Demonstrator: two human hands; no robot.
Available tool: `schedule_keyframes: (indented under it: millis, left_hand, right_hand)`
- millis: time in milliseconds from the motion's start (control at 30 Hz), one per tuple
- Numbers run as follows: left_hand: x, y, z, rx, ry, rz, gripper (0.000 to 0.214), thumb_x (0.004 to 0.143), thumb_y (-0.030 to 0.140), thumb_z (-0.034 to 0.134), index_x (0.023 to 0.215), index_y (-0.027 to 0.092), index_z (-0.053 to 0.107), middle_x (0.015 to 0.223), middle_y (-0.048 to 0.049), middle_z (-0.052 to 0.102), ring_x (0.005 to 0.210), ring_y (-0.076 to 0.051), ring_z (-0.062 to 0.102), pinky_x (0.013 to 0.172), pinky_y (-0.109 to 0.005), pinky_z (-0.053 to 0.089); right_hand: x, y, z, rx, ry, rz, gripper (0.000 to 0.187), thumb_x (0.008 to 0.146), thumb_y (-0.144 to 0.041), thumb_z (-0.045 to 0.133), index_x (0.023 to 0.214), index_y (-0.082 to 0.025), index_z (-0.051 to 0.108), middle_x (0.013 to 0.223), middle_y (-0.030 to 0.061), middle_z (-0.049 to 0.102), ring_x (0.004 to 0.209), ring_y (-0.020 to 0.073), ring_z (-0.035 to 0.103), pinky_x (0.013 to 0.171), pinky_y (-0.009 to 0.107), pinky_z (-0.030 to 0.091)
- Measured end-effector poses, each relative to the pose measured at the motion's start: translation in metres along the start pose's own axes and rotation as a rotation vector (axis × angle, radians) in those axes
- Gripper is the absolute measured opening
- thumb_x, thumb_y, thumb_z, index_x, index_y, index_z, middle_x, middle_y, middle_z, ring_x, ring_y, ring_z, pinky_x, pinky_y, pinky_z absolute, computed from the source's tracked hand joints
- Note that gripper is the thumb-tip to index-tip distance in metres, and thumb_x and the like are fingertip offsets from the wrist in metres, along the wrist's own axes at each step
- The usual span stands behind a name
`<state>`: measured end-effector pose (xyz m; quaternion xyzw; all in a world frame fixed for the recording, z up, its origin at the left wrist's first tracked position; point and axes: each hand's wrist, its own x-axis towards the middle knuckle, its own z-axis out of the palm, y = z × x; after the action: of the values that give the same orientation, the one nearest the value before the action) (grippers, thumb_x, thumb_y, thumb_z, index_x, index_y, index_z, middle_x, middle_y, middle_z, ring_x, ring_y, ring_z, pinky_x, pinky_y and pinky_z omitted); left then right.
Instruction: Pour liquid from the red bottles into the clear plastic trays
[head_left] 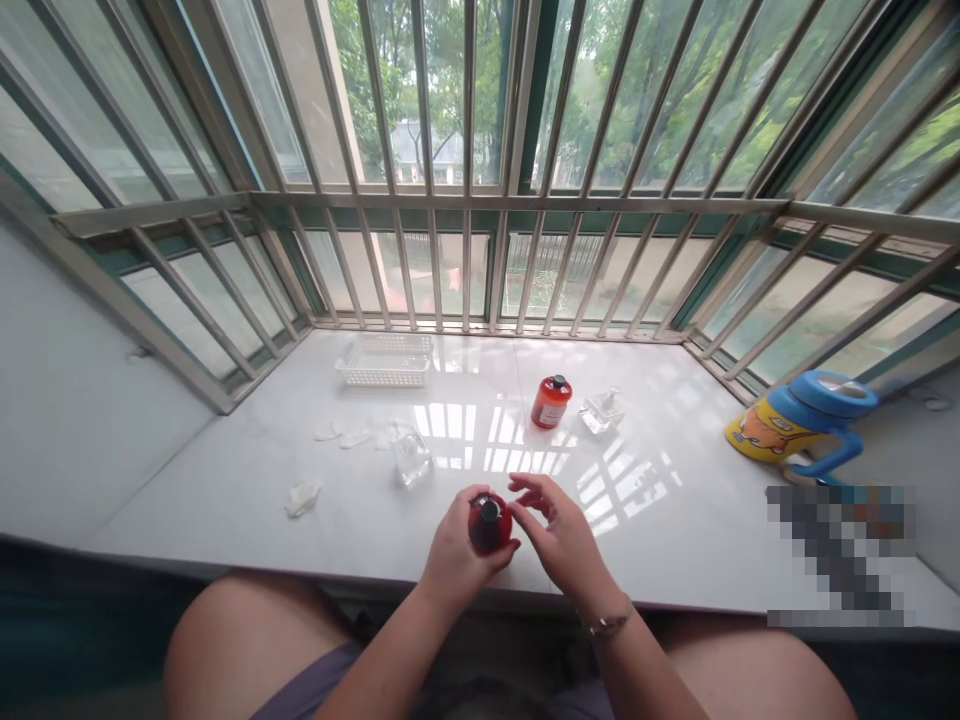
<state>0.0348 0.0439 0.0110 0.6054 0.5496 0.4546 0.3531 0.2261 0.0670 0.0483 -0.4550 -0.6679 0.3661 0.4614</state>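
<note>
My left hand (456, 545) is curled around a black-capped dark red bottle (491, 535) at the near edge of the white ledge (247, 460), fingers and thumb wrapping its round body. My right hand (561, 530), with a bracelet (611, 618) at the wrist, is half-curled at three o'clock to it, thumb and fingers parted; whether the thumb tip touches the bottle I cannot tell.

Directions are read from the held bottle, twelve facing the window bars (469, 255). At one o'clock stands a labelled orange-red bottle (550, 412), with a clear faceted container (602, 412) just beside it; toward half past two is a blue-and-yellow handled tumbler (787, 420). At ten lies a clear block-shaped container (411, 457), with white scraps (356, 437) beyond; near eleven, a white lattice basket (384, 370); at nine, a crumpled white tissue (302, 498).

Handling, by my judgement: the bottle seems stiff, smooth and light enough for one hand, rather slippery if wet, and perhaps breakable. The body offers the steadiest hold; the narrow cap (489, 511) suits only a fingertip grip.
</note>
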Motion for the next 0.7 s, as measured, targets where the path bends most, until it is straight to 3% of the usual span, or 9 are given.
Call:
schedule_keyframes:
  millis: [133,300,400,567,700]
  left_hand:
    - [-0.001,0.0,0.002,0.002,0.013,0.01,0.071,0.072,0.03,0.094,0.135,0.025,0.06,0.133,-0.0084,0.075,0.122,-0.031,0.075,0.111,-0.05,0.059]
    - [0.001,0.001,0.003,0.002,0.031,0.014,0.058,0.08,0.03,0.083,0.133,0.023,0.061,0.126,-0.0106,0.079,0.112,-0.03,0.079,0.098,-0.047,0.065]
    - [0.001,0.002,0.003,0.039,0.049,0.018,0.053,0.082,0.03,0.08,0.131,0.023,0.063,0.122,-0.0106,0.079,0.108,-0.03,0.079,0.097,-0.047,0.065]
    - [0.001,0.001,0.002,0.0,0.02,0.046,0.058,0.077,0.026,0.083,0.131,0.025,0.063,0.126,-0.0082,0.078,0.113,-0.029,0.077,0.1,-0.045,0.063]
    - [-0.001,0.001,0.002,-0.011,0.005,-0.026,0.065,0.076,0.026,0.085,0.136,0.026,0.06,0.132,-0.0087,0.077,0.115,-0.029,0.078,0.098,-0.043,0.065]
  right_hand:
    - [-0.007,-0.004,0.005,-0.019,0.054,-0.071,0.027,0.109,-0.037,0.059,0.133,-0.027,0.068,0.121,0.0095,0.073,0.107,0.0236,0.073,0.096,0.042,0.063]
    - [-0.012,-0.027,0.033,-0.158,0.066,-0.151,0.05,0.093,-0.029,0.082,0.139,-0.028,0.064,0.121,0.0096,0.073,0.112,0.0292,0.07,0.099,0.049,0.062]
    - [-0.009,-0.031,0.041,-0.175,0.107,-0.124,0.046,0.091,-0.018,0.079,0.134,-0.029,0.066,0.117,0.0075,0.075,0.11,0.0285,0.073,0.098,0.048,0.064]
    - [-0.003,-0.031,0.028,-0.086,-0.029,-0.073,0.051,0.093,-0.013,0.07,0.14,-0.031,0.061,0.131,0.0052,0.074,0.123,0.025,0.073,0.11,0.045,0.061]
    - [-0.003,-0.034,0.015,-0.081,-0.069,-0.063,0.064,0.092,-0.014,0.069,0.151,-0.03,0.051,0.138,0.0089,0.067,0.12,0.0237,0.073,0.107,0.044,0.064]
